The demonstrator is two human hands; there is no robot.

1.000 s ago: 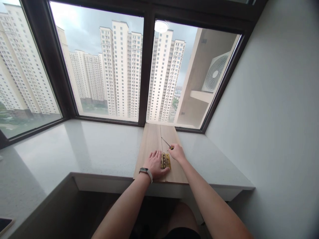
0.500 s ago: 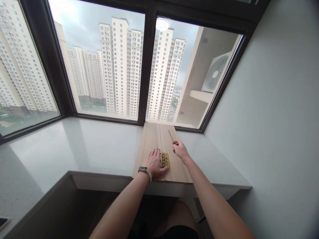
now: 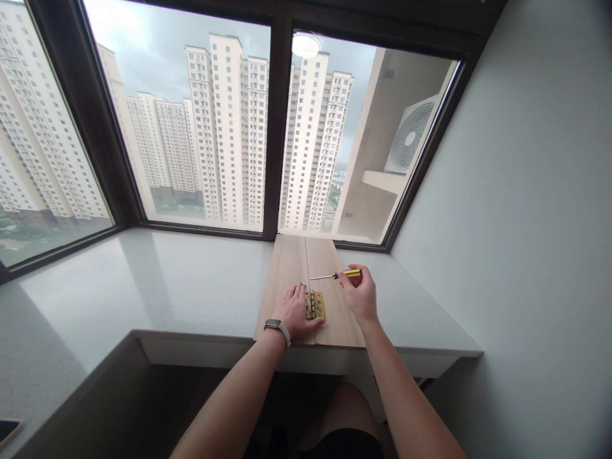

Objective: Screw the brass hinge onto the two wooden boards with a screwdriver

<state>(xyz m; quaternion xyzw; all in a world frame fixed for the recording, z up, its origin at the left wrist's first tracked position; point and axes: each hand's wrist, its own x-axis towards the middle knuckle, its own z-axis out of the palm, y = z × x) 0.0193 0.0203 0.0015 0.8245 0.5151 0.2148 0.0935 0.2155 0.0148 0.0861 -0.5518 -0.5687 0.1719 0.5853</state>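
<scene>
Two pale wooden boards (image 3: 289,261) lie side by side on the white sill. Across their seam sits a brass hinge (image 3: 319,306), with its left leaf partly under my fingers. My left hand (image 3: 294,312) rests flat on the left board and the hinge's edge, thumb stretched along its near side. A few small screws (image 3: 303,285) seem to lie by my left fingertips, too small to make out well. My right hand (image 3: 359,293) grips a screwdriver (image 3: 351,274) by its yellow and black handle. Its thin shaft points left, above the boards and beyond the hinge, apart from it.
The white stone sill (image 3: 205,280) spreads to both sides of the boards. Dark window frames (image 3: 275,159) rise behind, and a plain wall (image 3: 526,191) stands on the right. A dark flat object (image 3: 7,430) lies at the lower left edge.
My right hand has turned the screwdriver from pointing away and up to pointing left, and has moved slightly right. My left hand stays in place on the hinge.
</scene>
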